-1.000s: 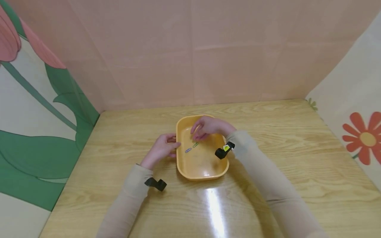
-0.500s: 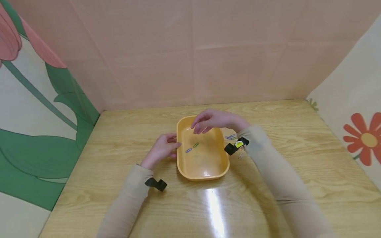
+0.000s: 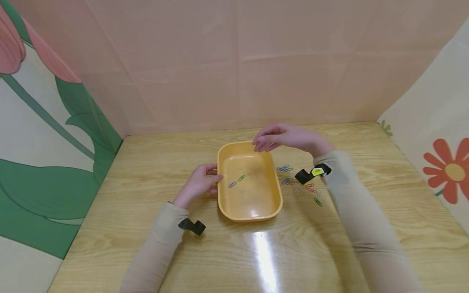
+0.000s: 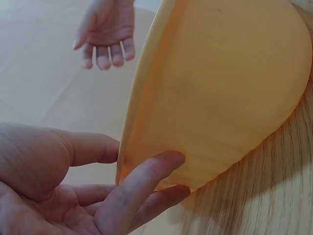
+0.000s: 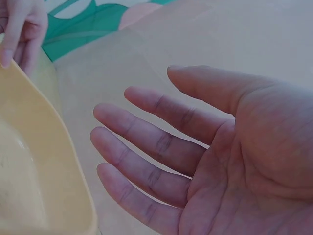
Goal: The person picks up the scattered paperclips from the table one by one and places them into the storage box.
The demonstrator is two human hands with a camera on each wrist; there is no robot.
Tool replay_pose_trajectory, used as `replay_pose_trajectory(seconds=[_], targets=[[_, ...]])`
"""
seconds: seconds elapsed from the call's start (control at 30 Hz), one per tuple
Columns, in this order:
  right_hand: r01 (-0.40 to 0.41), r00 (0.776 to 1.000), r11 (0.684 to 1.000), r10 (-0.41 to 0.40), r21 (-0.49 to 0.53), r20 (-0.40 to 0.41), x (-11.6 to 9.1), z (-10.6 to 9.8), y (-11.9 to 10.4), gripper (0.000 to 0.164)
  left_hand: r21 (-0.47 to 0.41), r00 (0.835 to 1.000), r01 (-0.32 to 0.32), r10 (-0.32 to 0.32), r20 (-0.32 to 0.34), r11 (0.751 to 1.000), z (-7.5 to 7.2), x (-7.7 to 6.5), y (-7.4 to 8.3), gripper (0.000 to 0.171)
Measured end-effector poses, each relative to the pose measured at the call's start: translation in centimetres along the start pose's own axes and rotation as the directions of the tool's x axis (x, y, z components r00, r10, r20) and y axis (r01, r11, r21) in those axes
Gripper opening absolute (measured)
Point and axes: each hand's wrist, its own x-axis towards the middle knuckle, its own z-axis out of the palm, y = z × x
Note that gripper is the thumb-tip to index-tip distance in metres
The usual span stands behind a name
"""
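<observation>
A yellow plastic tray (image 3: 250,219) with a raised rim stands mid-table. Its left rim is held by my left hand (image 3: 198,183), thumb at the edge and fingers against the outer wall, which the left wrist view shows up close on the tray (image 4: 230,73). Inside lie a purple paper clip (image 3: 232,184) and a green paper clip (image 3: 241,178). My right hand (image 3: 287,136) hovers over the far right corner. In the right wrist view that hand (image 5: 195,156) has its fingers loosely extended and an empty palm.
Several coloured paper clips (image 3: 310,189) lie scattered on the wooden table (image 3: 165,162) just right of the tray, partly hidden by the black camera mount (image 3: 309,174) on my right wrist. A pink backdrop (image 3: 234,73) rises behind the table, with flower-patterned panels (image 3: 454,173) at the sides.
My right hand has risen out of the tray and moved right and away, its fingers loosening. The clips on the table have come into sight. My left hand stays at the rim.
</observation>
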Motion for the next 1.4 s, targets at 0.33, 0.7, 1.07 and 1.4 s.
replay_pose_trajectory(seconds=[0.33,0.7,1.07,1.4], targets=[[-0.026,0.997,1.000,0.027,0.008,-0.075,-3.0,-3.0,3.1,0.038,-0.007,1.000,-0.002,0.002,-0.010,1.000,0.1,-0.2,0.1,0.050],[-0.107,0.989,0.994,0.108,0.015,-0.103,-5.5,-5.5,8.6,0.043,-0.004,1.000,-0.004,0.004,-0.013,1.000,0.2,-0.1,0.0,0.050],[-0.134,0.985,0.990,0.129,-0.040,-0.117,-6.7,-6.6,11.7,0.038,0.008,1.000,0.006,-0.006,-0.017,1.000,0.3,0.1,0.0,0.047],[-0.218,0.961,0.971,0.196,-0.102,-0.193,-6.4,-5.9,14.1,0.037,0.000,1.000,0.008,-0.008,0.027,1.000,0.3,-0.3,0.6,0.051]])
